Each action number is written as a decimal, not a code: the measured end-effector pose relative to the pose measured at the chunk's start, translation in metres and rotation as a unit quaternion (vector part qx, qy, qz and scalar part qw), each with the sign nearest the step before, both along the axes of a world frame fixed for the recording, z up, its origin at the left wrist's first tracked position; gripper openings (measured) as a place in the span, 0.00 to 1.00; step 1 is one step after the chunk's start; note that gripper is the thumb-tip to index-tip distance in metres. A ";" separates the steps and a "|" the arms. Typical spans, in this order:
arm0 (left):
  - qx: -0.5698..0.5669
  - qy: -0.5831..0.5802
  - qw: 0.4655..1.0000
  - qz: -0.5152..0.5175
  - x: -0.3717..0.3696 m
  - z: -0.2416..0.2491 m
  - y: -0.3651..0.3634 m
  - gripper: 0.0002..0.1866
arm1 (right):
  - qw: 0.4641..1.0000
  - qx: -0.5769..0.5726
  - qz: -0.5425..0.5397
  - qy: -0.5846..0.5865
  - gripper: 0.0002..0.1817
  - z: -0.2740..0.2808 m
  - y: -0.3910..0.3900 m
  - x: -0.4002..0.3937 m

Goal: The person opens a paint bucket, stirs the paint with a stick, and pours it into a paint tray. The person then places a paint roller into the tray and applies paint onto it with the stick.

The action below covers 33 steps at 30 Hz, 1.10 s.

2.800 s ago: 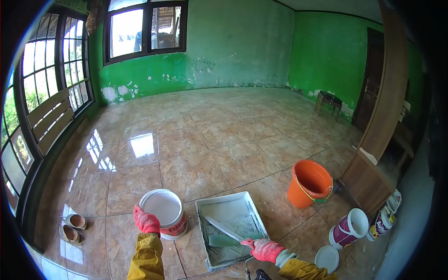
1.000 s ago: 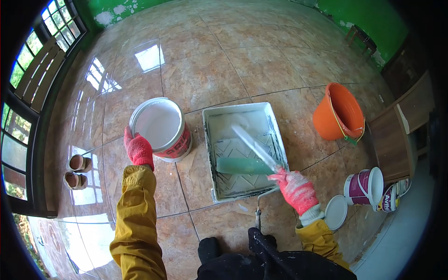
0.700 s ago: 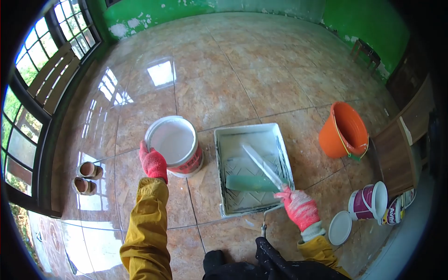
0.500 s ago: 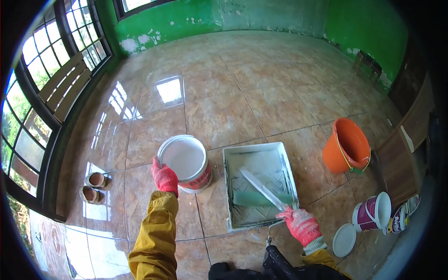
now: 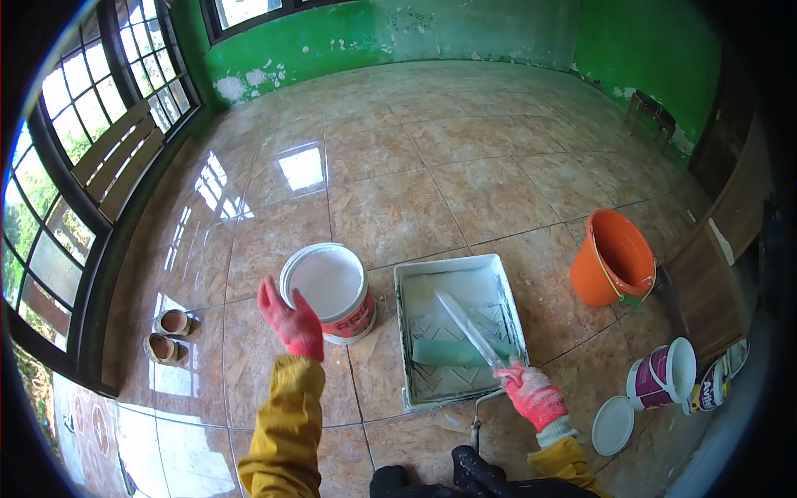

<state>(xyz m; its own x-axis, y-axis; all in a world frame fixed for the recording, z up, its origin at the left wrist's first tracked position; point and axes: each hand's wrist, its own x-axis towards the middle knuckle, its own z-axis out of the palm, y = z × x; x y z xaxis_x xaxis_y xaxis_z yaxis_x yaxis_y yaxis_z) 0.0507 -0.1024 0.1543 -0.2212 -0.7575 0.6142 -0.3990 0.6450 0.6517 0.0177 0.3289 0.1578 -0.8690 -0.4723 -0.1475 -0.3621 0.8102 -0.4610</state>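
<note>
My left hand (image 5: pixel 290 319), in a pink glove, has its fingers spread just left of the paint bucket (image 5: pixel 353 319), which is white and red with pale paint inside. My right hand (image 5: pixel 531 393), gloved in pink and white, is closed on the handle end of a long pale stirring stick (image 5: pixel 469 329). The stick slants over the white paint tray (image 5: pixel 402 332), which holds whitish paint. A green roller (image 5: pixel 457 353) lies across the tray's ridged part, its wire frame and handle (image 5: pixel 476 432) reaching out over the near edge.
An orange bucket (image 5: pixel 588 270) stands right of the tray. Farther right are a purple-and-white bucket (image 5: pixel 650 384), a round lid (image 5: pixel 613 426) and a paint can (image 5: pixel 708 394). Two small cups (image 5: pixel 173 322) sit at the left. A stool (image 5: pixel 652 110) stands by the green wall.
My left hand has come off the bucket's rim and opened, moving slightly left. The stick in my right hand has tilted a little. The view has shifted slightly.
</note>
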 end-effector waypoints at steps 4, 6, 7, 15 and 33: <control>0.031 0.048 0.931 -0.361 0.034 0.046 0.123 0.24 | 0.972 -0.228 -0.040 0.050 0.14 0.048 0.004 0.010; 0.097 -0.066 0.840 -0.530 0.041 0.051 0.187 0.22 | 0.861 -0.487 -0.021 -0.142 0.18 0.060 -0.001 0.013; 0.280 -0.109 0.764 -0.571 0.042 0.045 0.216 0.21 | 0.932 -0.349 0.096 0.006 0.21 0.083 -0.008 0.017; 0.561 -0.056 0.538 -0.627 0.045 0.030 0.247 0.25 | 0.943 -0.305 0.116 0.063 0.26 0.065 -0.003 0.044; 0.256 -0.187 0.634 -0.705 0.075 0.034 0.237 0.11 | 0.899 -0.073 0.336 0.271 0.26 0.083 0.002 0.055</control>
